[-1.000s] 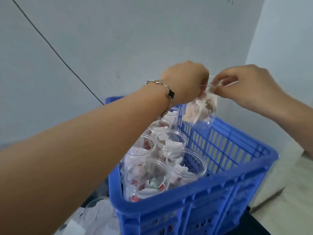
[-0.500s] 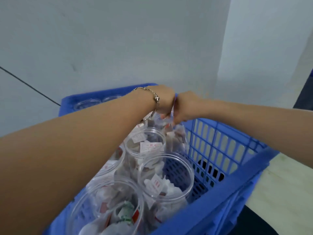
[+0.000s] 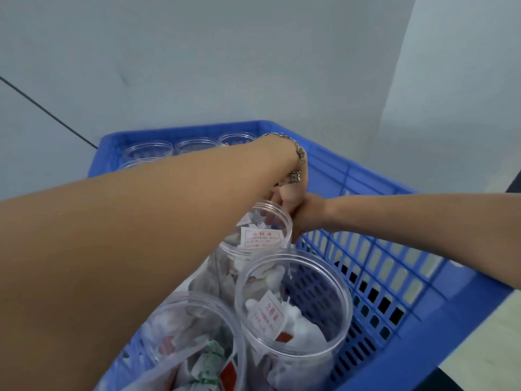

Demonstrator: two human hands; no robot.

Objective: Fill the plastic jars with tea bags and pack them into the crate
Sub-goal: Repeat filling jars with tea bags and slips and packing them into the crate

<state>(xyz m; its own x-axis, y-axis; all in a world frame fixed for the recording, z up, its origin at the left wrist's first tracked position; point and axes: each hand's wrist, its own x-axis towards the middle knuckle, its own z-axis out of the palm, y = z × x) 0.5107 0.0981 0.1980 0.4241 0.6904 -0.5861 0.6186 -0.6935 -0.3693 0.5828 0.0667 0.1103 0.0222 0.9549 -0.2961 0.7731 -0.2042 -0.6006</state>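
Fingers (image 3: 277,198) of my left hand (image 3: 284,193) and right hand (image 3: 306,214) curl at jar (image 3: 262,232) rim, grip unclear; jar upright directly below, in crate (image 3: 366,176).

The crate (image 3: 332,167) stands against the wall (image 3: 225,66), with the table (image 3: 490,337) showing past its right side. Three jars (image 3: 194,144) sit in a row along the crate's far wall. Nearer, a file of jars runs toward the near edge: a jar with a label (image 3: 260,231) farthest, a second jar (image 3: 293,306) before it, a third jar (image 3: 194,342) at the near left. Tea bags (image 3: 301,328) lie inside these. The left hand (image 3: 284,193) and right hand (image 3: 306,215) meet at the far rim of the labelled jar, the left arm crossing over the jars.
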